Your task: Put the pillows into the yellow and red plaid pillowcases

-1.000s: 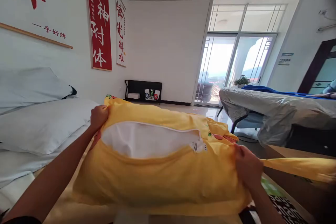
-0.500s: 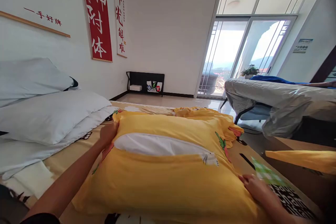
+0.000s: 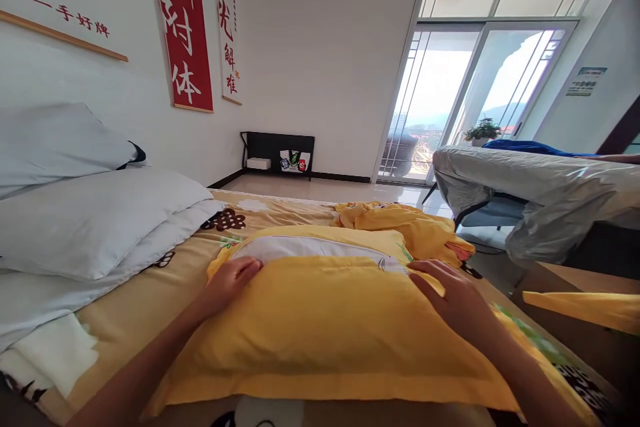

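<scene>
A yellow pillowcase with a white pillow showing through its opening lies flat on the bed in front of me. My left hand rests on its left upper corner, fingers stretched flat beside the white opening. On the right upper part lies my right hand, palm down with the fingers spread. Neither hand holds anything.
Two white pillows are stacked at the left by the wall. A crumpled yellow cloth lies beyond the pillowcase on the patterned bedsheet. To the right stand a grey covered table and a wooden edge with a yellow strip.
The pillow was held up by its corners, then came down flat on the bed. Both hands let go of the corners and now lie open on top of it.
</scene>
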A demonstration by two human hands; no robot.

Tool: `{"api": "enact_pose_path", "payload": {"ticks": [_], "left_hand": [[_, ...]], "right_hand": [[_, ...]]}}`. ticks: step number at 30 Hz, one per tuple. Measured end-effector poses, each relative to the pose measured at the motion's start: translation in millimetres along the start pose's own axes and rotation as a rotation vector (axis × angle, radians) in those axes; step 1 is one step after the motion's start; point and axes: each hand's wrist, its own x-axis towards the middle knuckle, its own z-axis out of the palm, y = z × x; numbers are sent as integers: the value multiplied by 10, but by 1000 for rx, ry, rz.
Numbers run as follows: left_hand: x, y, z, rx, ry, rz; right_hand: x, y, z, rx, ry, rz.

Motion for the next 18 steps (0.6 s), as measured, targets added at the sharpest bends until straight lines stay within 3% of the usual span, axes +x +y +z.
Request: {"api": "enact_pose_path", "payload": {"ticks": [2, 4, 6, 9, 11, 14, 15, 16, 18], "left_hand": [[-9, 120, 197, -12, -218, 47], [30, 123, 255, 30, -341, 65], [79, 65, 177, 94, -418, 68], [105, -32, -1, 157, -458, 40], [76, -81, -50, 176, -308, 30], [-2, -139, -23, 246, 114, 51], [-27, -148, -9, 242, 199, 49], [-47, -149, 1, 214, 223, 46], [-62, -111, 7, 117, 109, 64]], "right_hand": [[133, -462, 100, 116, -97, -245], [241, -788, 215, 164, -202, -374], [321, -928, 339, 157, -273, -380], [368, -870, 475, 95, -289, -311], [345, -757, 476, 50, -309, -269], [276, -587, 310, 33, -407, -186], [258, -537, 221, 43, -439, -156], [248, -490, 123, 60, -462, -128], [257, -410, -74, 80, -467, -84]]}}
